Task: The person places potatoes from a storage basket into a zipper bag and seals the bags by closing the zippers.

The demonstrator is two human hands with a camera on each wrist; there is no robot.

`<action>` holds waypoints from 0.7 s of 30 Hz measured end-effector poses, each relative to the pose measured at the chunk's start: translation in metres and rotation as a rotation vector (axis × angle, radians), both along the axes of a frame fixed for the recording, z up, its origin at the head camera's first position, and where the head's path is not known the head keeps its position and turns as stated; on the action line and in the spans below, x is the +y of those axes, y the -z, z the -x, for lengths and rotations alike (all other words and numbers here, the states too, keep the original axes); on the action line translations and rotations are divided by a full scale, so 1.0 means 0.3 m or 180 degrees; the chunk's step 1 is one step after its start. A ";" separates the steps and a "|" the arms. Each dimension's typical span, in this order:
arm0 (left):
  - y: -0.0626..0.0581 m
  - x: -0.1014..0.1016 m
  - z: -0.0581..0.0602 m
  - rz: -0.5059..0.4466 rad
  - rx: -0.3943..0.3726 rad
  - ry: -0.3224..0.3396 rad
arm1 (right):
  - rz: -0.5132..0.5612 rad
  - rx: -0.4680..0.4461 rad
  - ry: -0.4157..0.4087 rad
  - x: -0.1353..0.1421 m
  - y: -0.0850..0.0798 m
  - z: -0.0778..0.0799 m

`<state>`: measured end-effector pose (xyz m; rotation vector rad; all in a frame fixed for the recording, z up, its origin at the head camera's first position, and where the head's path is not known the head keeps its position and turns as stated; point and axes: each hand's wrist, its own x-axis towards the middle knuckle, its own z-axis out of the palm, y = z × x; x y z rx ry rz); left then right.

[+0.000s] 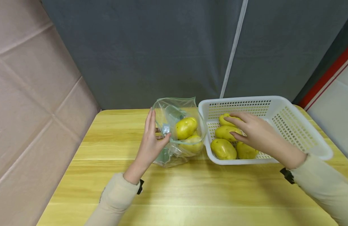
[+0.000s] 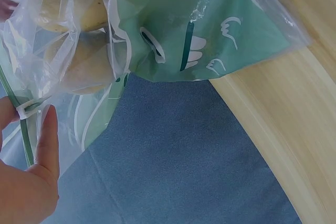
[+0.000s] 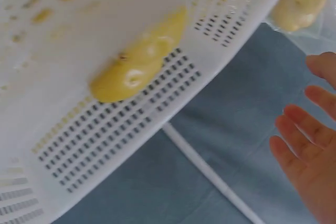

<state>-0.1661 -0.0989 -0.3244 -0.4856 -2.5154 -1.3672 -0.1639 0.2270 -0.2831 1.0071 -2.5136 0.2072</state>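
Observation:
A clear and green zip bag (image 1: 174, 153) stands on the table with its mouth spread, and yellow potatoes (image 1: 186, 128) show inside it. My left hand (image 1: 151, 141) holds the left side of the bag's mouth, thumb at the near rim and fingers along the outside. In the left wrist view the bag's edge runs between thumb and finger. Over the white plastic basket (image 1: 301, 125) hovers my right hand (image 1: 257, 131), fingers spread and nothing in them. Several potatoes (image 1: 223, 149) lie below it in the basket's left part; the hand partly hides some.
The basket stands right of the bag, its left rim close against it. Both are on a light wooden table (image 1: 174, 191). A dark grey curtain (image 1: 151, 53) hangs behind the table, and a pale quilted wall (image 1: 29, 103) rises on the left.

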 end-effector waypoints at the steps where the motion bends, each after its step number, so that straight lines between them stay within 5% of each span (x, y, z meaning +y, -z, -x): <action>1: 0.000 0.000 0.000 -0.0002 -0.0007 -0.0001 | -0.0042 -0.0026 0.0050 0.012 0.008 -0.003; 21: 0.000 0.001 0.000 0.0003 -0.0050 0.0017 | -0.0509 -0.0612 0.0135 0.205 0.141 -0.004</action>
